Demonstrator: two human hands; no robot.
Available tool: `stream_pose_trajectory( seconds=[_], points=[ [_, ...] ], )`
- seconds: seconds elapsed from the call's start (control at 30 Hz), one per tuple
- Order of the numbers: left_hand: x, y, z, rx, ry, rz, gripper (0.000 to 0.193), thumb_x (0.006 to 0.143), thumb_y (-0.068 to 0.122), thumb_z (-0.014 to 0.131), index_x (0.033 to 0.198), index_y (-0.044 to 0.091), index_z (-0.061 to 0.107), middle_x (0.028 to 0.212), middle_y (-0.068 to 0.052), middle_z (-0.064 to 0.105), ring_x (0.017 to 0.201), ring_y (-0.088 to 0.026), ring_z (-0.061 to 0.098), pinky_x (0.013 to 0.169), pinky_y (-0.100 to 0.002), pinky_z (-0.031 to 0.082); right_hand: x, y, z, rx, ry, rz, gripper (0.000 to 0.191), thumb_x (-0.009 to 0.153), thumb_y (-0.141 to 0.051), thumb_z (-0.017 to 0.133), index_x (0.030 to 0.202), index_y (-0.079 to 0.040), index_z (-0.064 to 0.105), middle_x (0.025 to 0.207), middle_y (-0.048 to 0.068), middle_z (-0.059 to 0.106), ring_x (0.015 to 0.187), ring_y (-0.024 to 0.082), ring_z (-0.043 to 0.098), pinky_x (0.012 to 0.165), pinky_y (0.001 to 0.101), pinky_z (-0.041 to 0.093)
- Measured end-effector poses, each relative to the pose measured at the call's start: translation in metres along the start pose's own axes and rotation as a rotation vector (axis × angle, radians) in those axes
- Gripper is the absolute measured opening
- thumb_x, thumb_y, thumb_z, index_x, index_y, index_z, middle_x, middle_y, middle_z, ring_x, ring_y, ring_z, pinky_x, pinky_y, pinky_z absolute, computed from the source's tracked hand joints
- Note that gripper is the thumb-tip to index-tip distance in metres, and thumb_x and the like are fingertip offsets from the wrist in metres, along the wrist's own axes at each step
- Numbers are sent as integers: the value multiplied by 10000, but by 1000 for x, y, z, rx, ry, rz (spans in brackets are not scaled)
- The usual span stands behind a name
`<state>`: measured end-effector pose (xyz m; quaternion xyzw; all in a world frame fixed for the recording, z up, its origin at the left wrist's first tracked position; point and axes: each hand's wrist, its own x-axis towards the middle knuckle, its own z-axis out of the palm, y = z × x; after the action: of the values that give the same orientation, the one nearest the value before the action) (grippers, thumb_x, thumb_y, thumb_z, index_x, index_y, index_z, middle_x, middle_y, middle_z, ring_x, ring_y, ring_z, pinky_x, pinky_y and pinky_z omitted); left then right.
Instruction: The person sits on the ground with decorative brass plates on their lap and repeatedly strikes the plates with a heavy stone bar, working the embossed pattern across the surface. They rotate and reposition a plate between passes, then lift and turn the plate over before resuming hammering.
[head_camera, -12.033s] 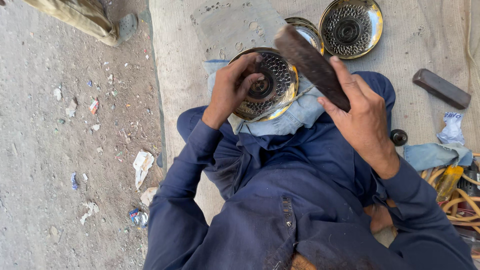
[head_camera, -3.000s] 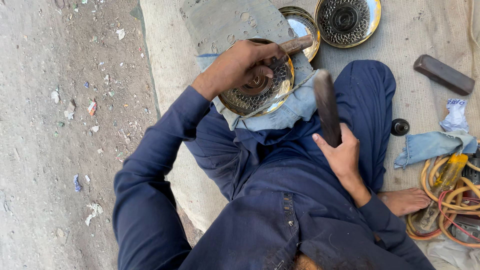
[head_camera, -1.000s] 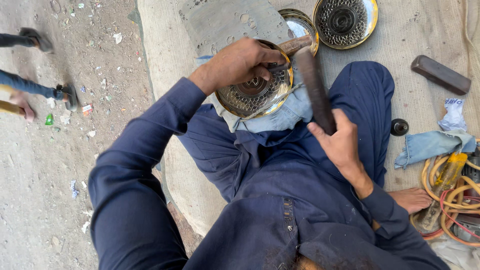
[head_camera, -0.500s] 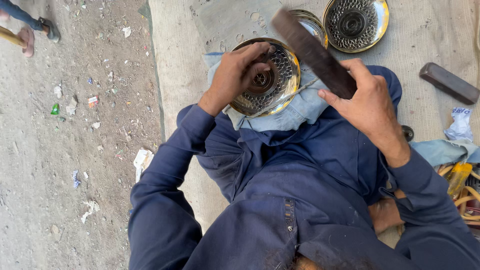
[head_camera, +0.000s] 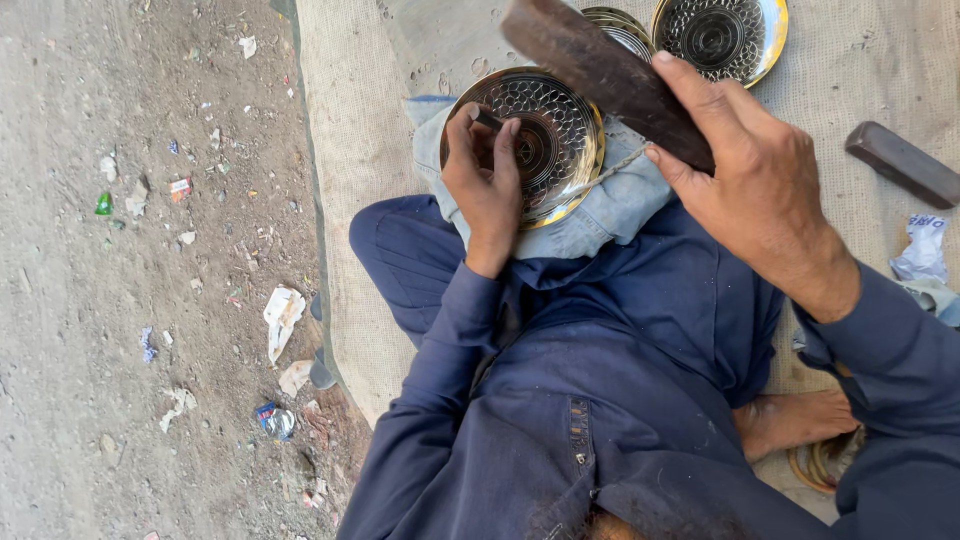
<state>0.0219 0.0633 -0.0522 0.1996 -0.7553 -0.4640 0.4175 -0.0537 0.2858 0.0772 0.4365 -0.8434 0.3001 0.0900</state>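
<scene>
Burlap mat beside littered dirt. Our left hand pinches a punch on the lap-propped embossed plate; right hand clamps a raised wooden mallet. Risk: off-line blow strikes fingers, plate slips.

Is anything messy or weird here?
Yes: paper scraps and wrappers litter the dirt beside the mat. The patterned metal plate sits tilted on a folded denim cloth on the lap, not flat.
</scene>
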Motion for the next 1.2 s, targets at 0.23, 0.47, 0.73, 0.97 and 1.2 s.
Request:
stream_pose_trajectory(
  seconds=[0.23, 0.47, 0.73, 0.97, 1.2],
  points=[
    [-14, -5, 8, -88, 60, -36, 349, 1024, 31, 698, 1344, 23, 557, 879, -31, 654, 772, -71, 622, 687, -222, 517, 24, -11, -19, -506, 47, -403, 645, 965, -108, 808, 1554, -236, 581, 856, 55, 538, 707, 200, 576, 597, 334, 474],
    [-15, -17, 9, -123, 49, -17, 343, 1027, 1, 667, 1348, 19, 546, 1022, -70, 715, 915, -111, 730, 793, -237, 609, 43, -22, -22, -636, -17, -489, 625, 1018, -112, 701, 1598, -287, 545, 922, 50, 563, 716, 154, 537, 617, 290, 446],
    [-8, -13, 6, -209, 32, -38, 325, 1014, -16, 692, 1314, 9, 570, 1004, -65, 719, 915, -109, 730, 805, -254, 608, 46, -40, -28, -854, -67, -461, 593, 924, -175, 666, 1500, -310, 621, 890, 14, 596, 689, 139, 532, 617, 279, 417],
    [0, -9, -2, -143, -76, -87, 266, 988, 0, 716, 1239, 5, 629, 904, -44, 720, 811, -76, 676, 705, -231, 555, 40, -41, -33, -700, -95, -353, 574, 912, -165, 673, 1464, -320, 654, 847, -12, 575, 725, 161, 576, 650, 305, 433],
    [16, -11, -12, -47, -265, 86, 149, 976, 5, 744, 1095, 12, 654, 904, -65, 707, 808, -101, 658, 757, -271, 555, 30, -49, -45, -642, -73, -298, 552, 920, -153, 703, 1452, -300, 671, 881, -7, 597, 759, 170, 598, 679, 316, 418]
  ],
)
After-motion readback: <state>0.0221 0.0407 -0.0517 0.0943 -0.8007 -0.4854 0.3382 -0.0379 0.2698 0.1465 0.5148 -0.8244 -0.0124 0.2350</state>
